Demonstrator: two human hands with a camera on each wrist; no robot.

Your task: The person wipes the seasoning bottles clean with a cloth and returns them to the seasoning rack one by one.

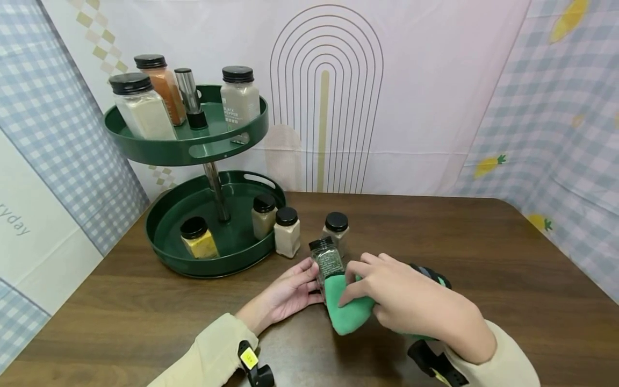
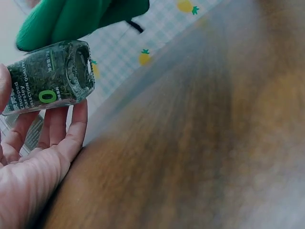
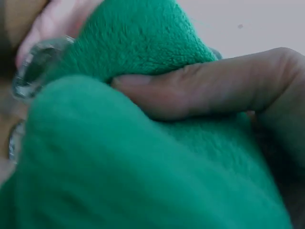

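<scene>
Parsley jar point(image 1: 329, 262) — clear, square-sided, black-capped.

Lower left of centre, I'm seeing on my feed a cream sleeve point(image 1: 205, 352) behind the left hand point(image 1: 290, 293), a black strap point(image 1: 243, 347) carrying a yellow tag point(image 1: 249, 358) and black camera point(image 1: 264, 376). Lower right, another cream sleeve point(image 1: 508, 363) is showing behind the right hand point(image 1: 398, 293), beside a yellow-marked black strap point(image 1: 424, 359).
</scene>
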